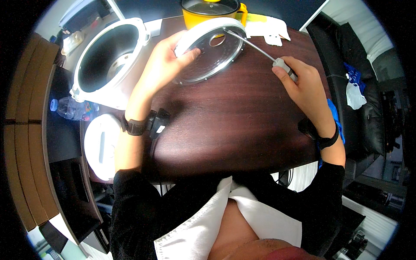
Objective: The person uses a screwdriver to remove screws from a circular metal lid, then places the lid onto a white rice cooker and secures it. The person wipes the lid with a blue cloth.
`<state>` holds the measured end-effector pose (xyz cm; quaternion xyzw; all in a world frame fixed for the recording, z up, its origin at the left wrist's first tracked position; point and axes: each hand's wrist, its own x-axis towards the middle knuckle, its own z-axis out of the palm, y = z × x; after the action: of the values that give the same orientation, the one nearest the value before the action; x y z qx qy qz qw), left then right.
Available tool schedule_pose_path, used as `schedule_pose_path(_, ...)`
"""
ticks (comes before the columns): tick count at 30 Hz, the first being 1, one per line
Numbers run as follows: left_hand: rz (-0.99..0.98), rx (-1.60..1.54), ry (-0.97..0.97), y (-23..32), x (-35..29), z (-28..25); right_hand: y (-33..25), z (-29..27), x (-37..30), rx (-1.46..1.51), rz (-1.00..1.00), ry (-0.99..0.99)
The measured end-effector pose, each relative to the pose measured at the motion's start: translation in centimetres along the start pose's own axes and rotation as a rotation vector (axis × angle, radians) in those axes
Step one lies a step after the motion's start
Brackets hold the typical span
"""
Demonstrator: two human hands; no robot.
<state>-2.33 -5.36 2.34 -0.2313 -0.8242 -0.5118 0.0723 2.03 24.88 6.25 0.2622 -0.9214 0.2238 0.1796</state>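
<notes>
My left hand (171, 60) grips the near-left rim of a round lid (203, 65) with a white edge and a shiny metal inner plate, its thumb lying on the inner face. The lid is tilted up above the table, so its underside faces me. In my right hand (303, 80) is a screwdriver (260, 50) with a grey handle and a long metal shaft. Its tip reaches the upper part of the lid's inner face, near a round opening. Whether the tip sits in a screw is too small to tell.
A white rice cooker body (125, 93) with a dark hollow inside stands at the left. Behind the lid is a yellow pot (193, 19) with a glass cover. A white oval part (103, 149) and a plastic bottle (71, 108) lie at left. Dark wooden table (242, 125); black sofa at right.
</notes>
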Motion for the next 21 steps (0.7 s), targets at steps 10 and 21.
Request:
schedule_pose_path(10,-0.001,-0.062,-0.007,-0.42,-0.08,0.14,0.05,0.14,0.09,0.001,0.035,-0.013)
schedule_pose_path(21,0.004,-0.036,0.009,-0.51,-0.01,0.33,0.02,0.58,0.0,0.041,0.033,-0.02)
